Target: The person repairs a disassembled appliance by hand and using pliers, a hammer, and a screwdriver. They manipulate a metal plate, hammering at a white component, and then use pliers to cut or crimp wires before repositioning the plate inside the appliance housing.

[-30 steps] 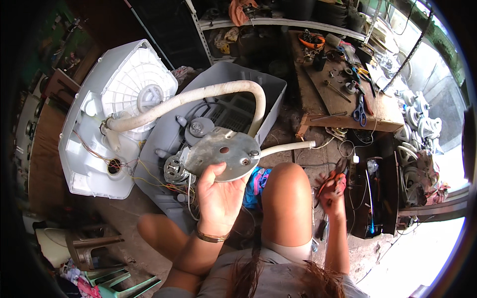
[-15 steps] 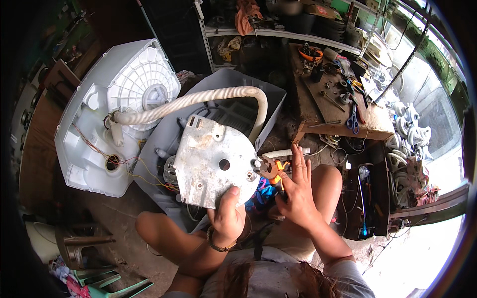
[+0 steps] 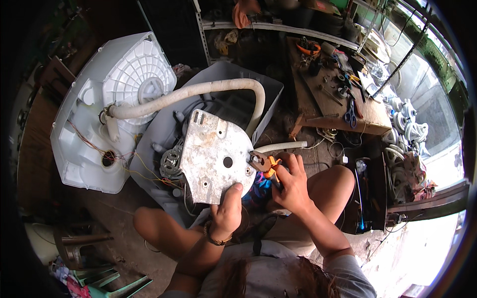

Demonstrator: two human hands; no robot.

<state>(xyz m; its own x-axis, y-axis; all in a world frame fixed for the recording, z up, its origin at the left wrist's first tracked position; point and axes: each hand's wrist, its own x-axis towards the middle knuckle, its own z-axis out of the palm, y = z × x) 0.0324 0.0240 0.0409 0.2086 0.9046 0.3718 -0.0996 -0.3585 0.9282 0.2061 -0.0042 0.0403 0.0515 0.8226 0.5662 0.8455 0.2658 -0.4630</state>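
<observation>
A worn, whitish metal plate with a round hole in its middle is held up in front of me. My left hand grips its near edge, thumb on top and fingers hidden beneath. In my right hand is a pair of orange-handled pliers, the fingers wrapped round the handles. The jaws are at the plate's right edge, by a small stud there; whether they bite on it I cannot tell. Behind the plate lies a grey plastic tub with a ribbed hose arching over it.
On the left stands a white plastic washing machine housing, with thin wires from a round opening. A wooden bench at the back right carries scissors and small tools. White plastic parts are piled at right. A green plastic piece lies lower left.
The fingers of my right hand, stretched out before, have closed round the pliers' handles. The plate has tilted slightly, and the whole view has shifted a little.
</observation>
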